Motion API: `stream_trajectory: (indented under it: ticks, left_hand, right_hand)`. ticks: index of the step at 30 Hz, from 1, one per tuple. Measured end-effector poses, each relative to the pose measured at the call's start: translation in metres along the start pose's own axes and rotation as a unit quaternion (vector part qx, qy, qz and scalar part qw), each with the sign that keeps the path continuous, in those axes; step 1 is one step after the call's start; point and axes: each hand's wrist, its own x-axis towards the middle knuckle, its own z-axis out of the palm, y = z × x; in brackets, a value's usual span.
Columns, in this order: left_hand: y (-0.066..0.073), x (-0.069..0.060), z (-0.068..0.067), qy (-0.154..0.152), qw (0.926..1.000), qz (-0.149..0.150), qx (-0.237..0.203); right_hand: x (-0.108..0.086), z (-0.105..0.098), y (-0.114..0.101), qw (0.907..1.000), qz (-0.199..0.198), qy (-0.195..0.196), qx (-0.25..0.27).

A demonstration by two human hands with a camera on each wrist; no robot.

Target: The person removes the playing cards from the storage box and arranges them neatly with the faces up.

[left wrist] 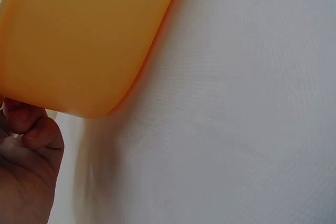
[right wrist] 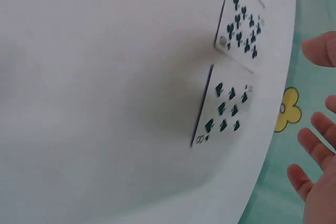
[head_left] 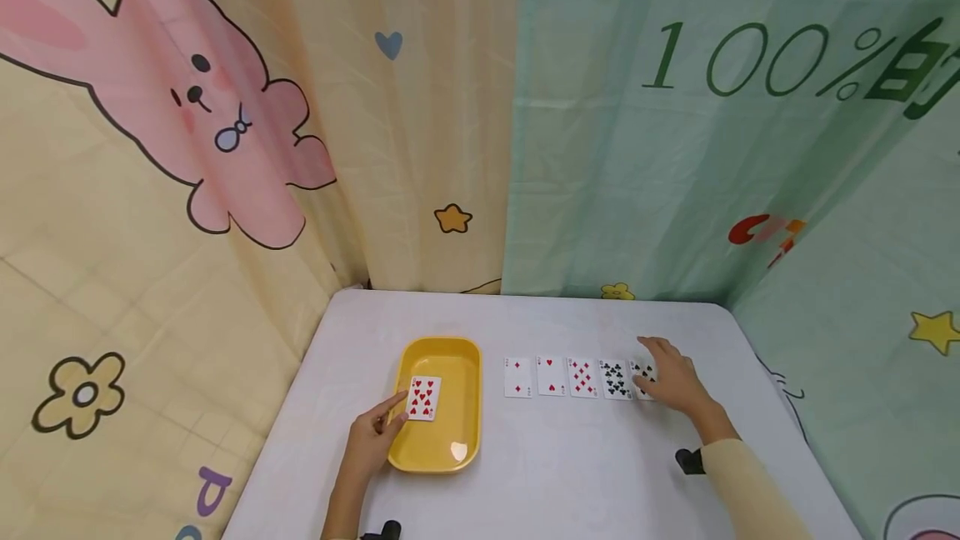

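Observation:
Over the yellow tray, my left hand pinches the left edge of a hearts playing card that faces up. In the left wrist view the curled fingers of that hand show beside the tray's edge, and the card is out of sight. My right hand hovers with spread fingers over the spades card at the right end of a row. The right wrist view shows this spades card lying flat, apart from the fingers.
Left of the spades card lie a clubs card, a many-pip diamonds card, a two of hearts and a two of diamonds. The white table meets printed curtains at its back and sides.

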Motion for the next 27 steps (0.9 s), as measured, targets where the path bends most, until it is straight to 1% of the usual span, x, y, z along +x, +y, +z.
stream_trajectory:
  ticks: [3,6,7,12,17,21,25,27]
  left_hand:
    - [0.000,0.001,0.002,0.001,1.0000,-0.004,0.004]
    - [0.000,0.002,0.003,0.000,0.9999,-0.005,0.009]
    - [0.000,0.003,0.003,0.000,0.9999,-0.008,0.010]
    - [-0.001,0.003,0.001,-0.001,0.9998,-0.003,0.021]
    - [-0.001,0.002,-0.003,-0.001,0.9996,-0.006,0.026]
    - [0.000,0.003,-0.004,-0.009,0.9995,-0.012,0.027]
    - [0.000,0.004,-0.002,-0.013,0.9995,-0.016,0.024]
    - [0.000,0.004,-0.001,-0.014,0.9995,-0.015,0.024]
  right_hand:
    - [0.006,-0.002,-0.018,0.9997,-0.013,0.018,0.006]
    - [0.011,0.001,-0.040,0.9991,-0.027,0.031,0.011]
    - [0.013,0.002,-0.048,0.9988,-0.032,0.035,0.014]
    - [0.023,0.015,-0.095,0.9969,-0.063,0.040,0.028]
    - [0.032,0.032,-0.150,0.9938,-0.100,0.020,0.045]
    - [0.037,0.042,-0.196,0.9896,-0.135,-0.001,0.051]
    - [0.039,0.053,-0.239,0.9829,-0.171,-0.030,0.061]
    - [0.039,0.061,-0.257,0.9799,-0.182,-0.050,0.063]
